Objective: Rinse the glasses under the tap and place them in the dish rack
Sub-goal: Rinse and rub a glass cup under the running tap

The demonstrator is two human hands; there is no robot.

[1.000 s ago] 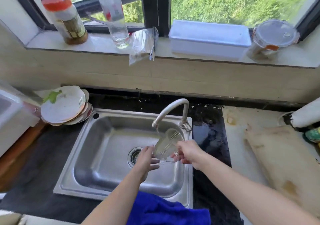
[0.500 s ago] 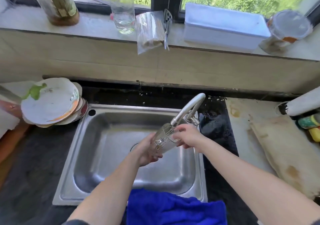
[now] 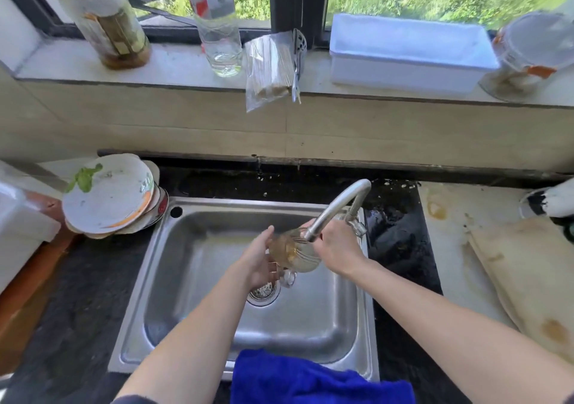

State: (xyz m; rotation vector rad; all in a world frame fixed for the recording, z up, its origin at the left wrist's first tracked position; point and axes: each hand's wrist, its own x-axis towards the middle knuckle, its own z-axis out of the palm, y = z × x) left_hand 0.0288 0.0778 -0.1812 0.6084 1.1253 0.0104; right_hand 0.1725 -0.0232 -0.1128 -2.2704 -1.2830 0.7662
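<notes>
At the far left a white box-like thing is sitting on the counter, cropped too much to identify. Just beside it a stack of dirty plates is leaning by the sink's back-left corner, the top plate carrying a green leaf scrap and orange smears. On the window sill above, a red-capped jar is standing with a brownish layer at its bottom. Near it a clear bottle is holding only a little clear liquid. A clear bag packed with thin pale sticks is hanging over the sill's edge.

Over the steel sink the person is holding the glass tilted between both hands, its mouth meeting the spout end of the tap. An amber tint is showing in it; whether water is running I cannot tell. The left hand is cupping the base, thumb lying over the side and fingers together underneath. The right hand is gripping the rim end, its fingers curling round the far side, mostly hidden. The drain strainer is lying just below the hands. A blue cloth is draping over the sink's front rim.

Further right on the sill a white lidded box is hiding its contents, and a round lidded tub is holding something pale and indistinct. A stained cutting board is lying on the right counter.
</notes>
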